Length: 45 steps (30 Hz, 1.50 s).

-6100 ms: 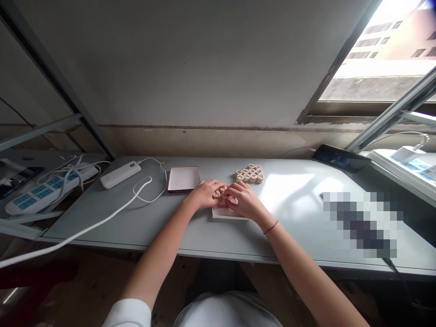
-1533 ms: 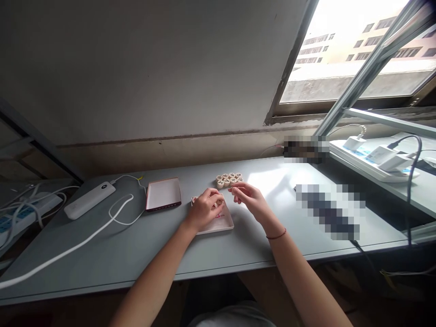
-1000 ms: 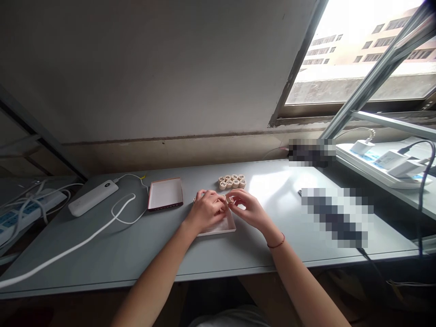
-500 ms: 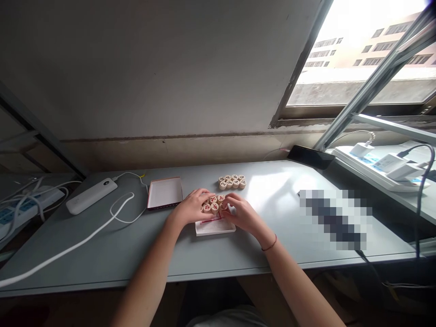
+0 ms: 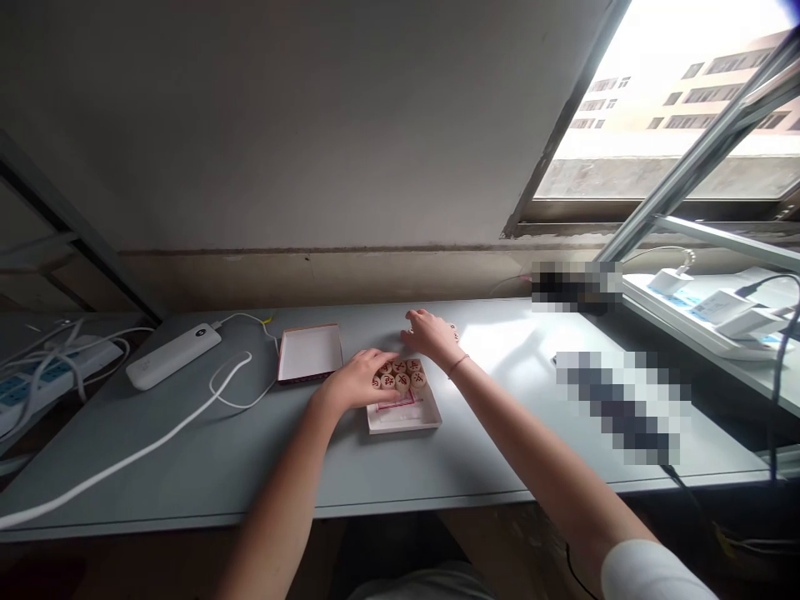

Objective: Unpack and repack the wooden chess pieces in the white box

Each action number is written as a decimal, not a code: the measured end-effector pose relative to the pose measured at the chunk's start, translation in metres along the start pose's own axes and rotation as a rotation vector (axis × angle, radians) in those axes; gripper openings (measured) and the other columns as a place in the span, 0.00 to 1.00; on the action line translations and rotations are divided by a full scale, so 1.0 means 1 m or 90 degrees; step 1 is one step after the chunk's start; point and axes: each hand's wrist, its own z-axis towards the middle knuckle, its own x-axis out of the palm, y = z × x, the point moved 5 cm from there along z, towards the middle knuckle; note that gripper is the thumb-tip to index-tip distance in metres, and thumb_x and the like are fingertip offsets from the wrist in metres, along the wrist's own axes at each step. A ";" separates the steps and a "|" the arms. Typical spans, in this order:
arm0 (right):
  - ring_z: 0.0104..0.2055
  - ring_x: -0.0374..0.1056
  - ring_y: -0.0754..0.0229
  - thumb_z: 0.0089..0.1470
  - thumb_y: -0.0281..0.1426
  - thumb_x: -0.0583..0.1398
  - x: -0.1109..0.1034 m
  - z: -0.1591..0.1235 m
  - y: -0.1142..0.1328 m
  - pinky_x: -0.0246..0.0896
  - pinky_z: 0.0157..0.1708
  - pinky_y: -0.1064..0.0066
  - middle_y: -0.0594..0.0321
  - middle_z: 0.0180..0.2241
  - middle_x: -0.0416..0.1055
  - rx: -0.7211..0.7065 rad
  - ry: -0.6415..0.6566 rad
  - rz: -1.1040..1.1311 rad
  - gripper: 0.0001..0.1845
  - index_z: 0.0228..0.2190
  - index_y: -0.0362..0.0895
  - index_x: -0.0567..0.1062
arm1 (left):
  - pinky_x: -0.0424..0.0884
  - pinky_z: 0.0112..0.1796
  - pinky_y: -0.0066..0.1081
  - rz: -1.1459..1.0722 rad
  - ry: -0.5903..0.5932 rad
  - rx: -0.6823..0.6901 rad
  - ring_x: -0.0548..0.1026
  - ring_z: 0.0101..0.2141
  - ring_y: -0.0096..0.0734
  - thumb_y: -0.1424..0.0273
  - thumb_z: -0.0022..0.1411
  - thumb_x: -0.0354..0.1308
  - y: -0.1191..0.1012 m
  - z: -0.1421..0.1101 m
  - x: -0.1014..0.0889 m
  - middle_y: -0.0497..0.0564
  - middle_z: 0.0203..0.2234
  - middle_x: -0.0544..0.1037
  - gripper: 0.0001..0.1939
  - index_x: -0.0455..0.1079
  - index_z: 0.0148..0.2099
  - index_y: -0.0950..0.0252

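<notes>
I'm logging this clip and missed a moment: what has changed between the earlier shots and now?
The right hand has moved off the tray and forward to the cluster of wooden chess pieces, now mostly hidden behind it. The left hand stays over the red-marked pieces in the white tray. The open box and power bank stayed put.

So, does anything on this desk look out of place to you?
Nothing stands out: the wooden xiangqi pieces lie flat, bunched in the white tray under the left hand, and the red-edged box sits squarely beside it.
</notes>
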 end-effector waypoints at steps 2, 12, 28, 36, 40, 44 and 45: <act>0.41 0.72 0.47 0.55 0.27 0.56 0.005 0.009 0.006 0.63 0.34 0.66 0.48 0.41 0.74 0.012 0.040 -0.042 0.13 0.42 0.42 0.75 | 0.70 0.47 0.37 0.000 -0.040 0.016 0.71 0.50 0.42 0.60 0.57 0.62 -0.004 0.001 -0.007 0.53 0.51 0.73 0.28 0.64 0.59 0.58; 0.37 0.75 0.53 0.57 0.32 0.59 -0.008 0.007 0.023 0.66 0.36 0.67 0.51 0.39 0.77 -0.070 0.001 0.133 0.11 0.41 0.42 0.76 | 0.71 0.48 0.37 0.030 -0.307 0.011 0.74 0.46 0.38 0.69 0.64 0.55 0.007 -0.001 -0.033 0.54 0.46 0.74 0.17 0.68 0.55 0.61; 0.30 0.70 0.62 0.47 0.46 0.64 -0.005 -0.093 -0.006 0.65 0.25 0.72 0.58 0.33 0.74 -0.061 0.016 0.811 0.20 0.34 0.43 0.73 | 0.72 0.42 0.30 -0.101 -0.221 0.014 0.75 0.36 0.28 0.69 0.60 0.60 -0.014 -0.058 -0.023 0.47 0.37 0.73 0.03 0.70 0.35 0.62; 0.27 0.66 0.64 0.53 0.42 0.60 0.003 -0.125 -0.006 0.64 0.23 0.71 0.58 0.37 0.71 -0.145 0.067 0.729 0.14 0.35 0.45 0.74 | 0.70 0.43 0.36 0.002 -0.214 0.062 0.73 0.40 0.35 0.69 0.60 0.59 -0.022 -0.062 0.000 0.50 0.35 0.77 0.06 0.68 0.30 0.62; 0.29 0.67 0.65 0.55 0.34 0.59 0.006 -0.127 0.011 0.67 0.29 0.71 0.59 0.39 0.69 -0.242 0.031 0.601 0.10 0.39 0.47 0.74 | 0.70 0.44 0.37 0.035 -0.245 0.056 0.71 0.40 0.35 0.68 0.60 0.58 -0.015 -0.061 0.000 0.50 0.35 0.77 0.06 0.70 0.31 0.61; 0.31 0.68 0.63 0.53 0.24 0.58 0.016 -0.121 0.035 0.65 0.33 0.70 0.62 0.34 0.70 -0.313 -0.029 0.449 0.07 0.35 0.46 0.73 | 0.69 0.44 0.36 0.061 -0.289 0.023 0.72 0.40 0.35 0.70 0.63 0.53 -0.004 -0.056 -0.014 0.49 0.35 0.76 0.05 0.70 0.36 0.61; 0.32 0.68 0.63 0.53 0.23 0.58 0.019 -0.120 0.041 0.64 0.33 0.70 0.62 0.34 0.71 -0.337 -0.031 0.415 0.07 0.33 0.45 0.73 | 0.69 0.44 0.36 0.064 -0.294 0.016 0.72 0.40 0.35 0.71 0.63 0.53 -0.002 -0.052 -0.018 0.49 0.35 0.76 0.06 0.70 0.36 0.61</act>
